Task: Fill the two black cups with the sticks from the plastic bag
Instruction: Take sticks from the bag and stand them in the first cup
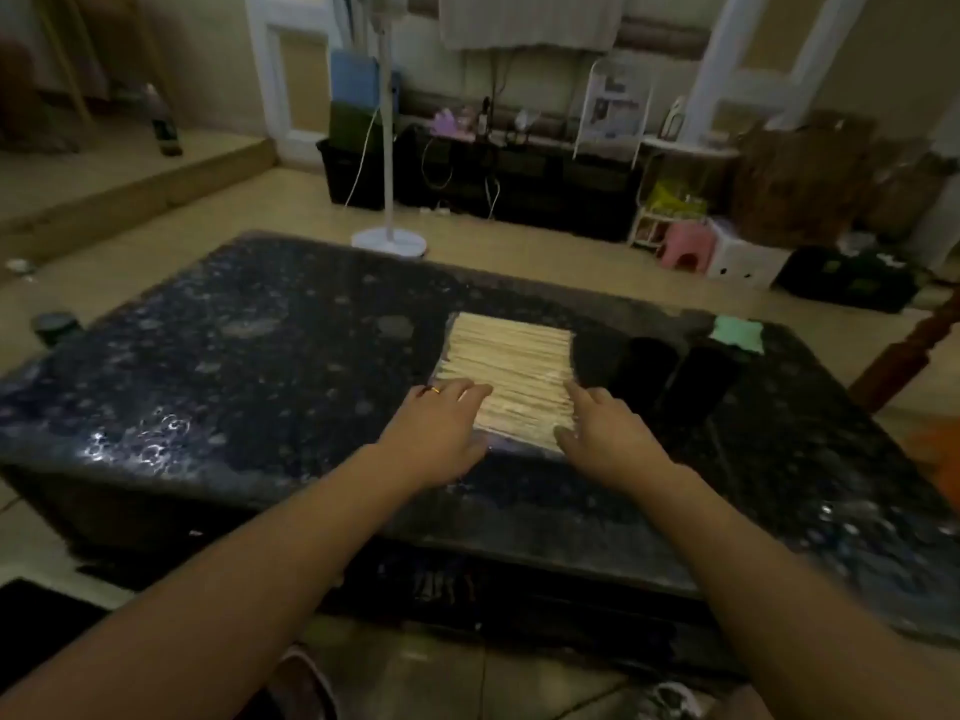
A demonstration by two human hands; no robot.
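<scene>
Lying flat mid-tabletop [260, 356]: bag [506, 376] of sticks [511, 356], packed side by side. Resting on its near corners: left hand [441, 428] with fingers [467, 392] straight and together on the near-left corner, right hand [605, 433] with forefinger extended on the near-right, other fingers loosely spread. Standing just right of the bag, close together: two black cups [675, 376].

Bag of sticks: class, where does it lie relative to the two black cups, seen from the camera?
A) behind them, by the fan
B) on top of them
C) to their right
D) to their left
D: the bag of sticks lies flat on the table, both cups standing to its right, with both hands at its near edge.
</scene>
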